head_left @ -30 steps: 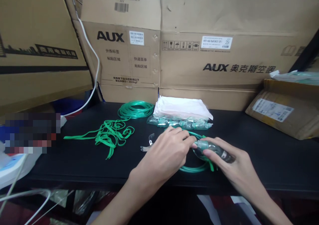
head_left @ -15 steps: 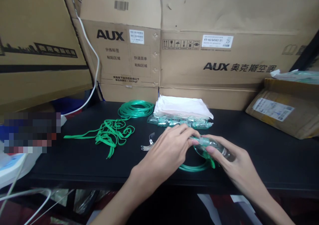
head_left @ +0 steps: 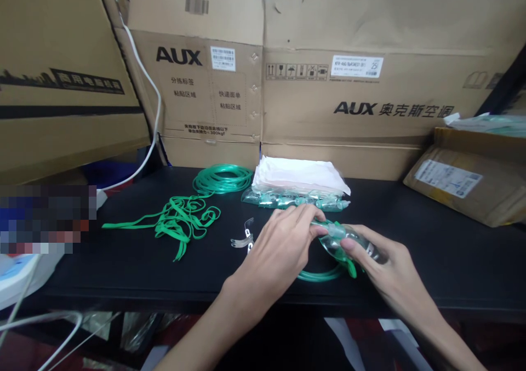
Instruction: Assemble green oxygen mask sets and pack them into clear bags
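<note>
On the black tabletop point(head_left: 102, 261), going left to right: a tangle of flat green elastic straps point(head_left: 181, 221), a coil of translucent green plastic tubing point(head_left: 222, 178), then a stack of white flat pouches point(head_left: 299, 175) over clear bagged parts point(head_left: 293, 199). At centre the left hand point(head_left: 279, 247) pinches the green connector end of a clear plastic oxygen mask point(head_left: 349, 242), which the right hand point(head_left: 390, 275) grips closed-fingered just above the table edge. Steady the mask body and push the fitting straight, I judge. At far right, a brown cardboard box point(head_left: 464, 187) holds bagged items I cannot identify.
</note>
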Demonstrator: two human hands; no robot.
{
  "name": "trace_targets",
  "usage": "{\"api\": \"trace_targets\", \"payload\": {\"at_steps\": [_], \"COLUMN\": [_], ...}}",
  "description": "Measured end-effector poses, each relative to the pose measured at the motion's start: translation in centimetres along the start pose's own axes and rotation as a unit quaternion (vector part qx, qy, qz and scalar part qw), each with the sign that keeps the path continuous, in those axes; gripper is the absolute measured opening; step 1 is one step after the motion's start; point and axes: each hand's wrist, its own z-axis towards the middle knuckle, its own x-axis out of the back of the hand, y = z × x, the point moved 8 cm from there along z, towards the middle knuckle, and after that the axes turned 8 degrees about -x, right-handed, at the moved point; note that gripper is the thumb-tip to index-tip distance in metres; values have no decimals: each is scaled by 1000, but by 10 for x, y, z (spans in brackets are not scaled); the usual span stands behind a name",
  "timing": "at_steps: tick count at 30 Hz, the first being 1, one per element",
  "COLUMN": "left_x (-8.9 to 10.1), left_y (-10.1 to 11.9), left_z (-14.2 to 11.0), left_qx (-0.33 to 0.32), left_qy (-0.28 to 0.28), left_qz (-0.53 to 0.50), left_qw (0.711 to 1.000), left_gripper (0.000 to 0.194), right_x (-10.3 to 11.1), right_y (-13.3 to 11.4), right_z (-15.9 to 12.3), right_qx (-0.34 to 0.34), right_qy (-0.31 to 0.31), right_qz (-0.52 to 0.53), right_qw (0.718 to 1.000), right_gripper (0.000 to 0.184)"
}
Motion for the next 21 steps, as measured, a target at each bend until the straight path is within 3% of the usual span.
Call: {"api": "trace_targets", "payload": {"at_steps": [21], "left_x": [-5], "left_y": [2], "left_z": [2], "left_qx": [-36], "left_qy": [-7], "left_qz": [36], "left_qw": [999], "left_gripper": [16], "right_x": [2], "right_y": [-6], "right_z": [-1], "right_qx": [38], "right_qy": [5], "right_qz": [-24], "right_qw": [999], "right_gripper": [43]}}
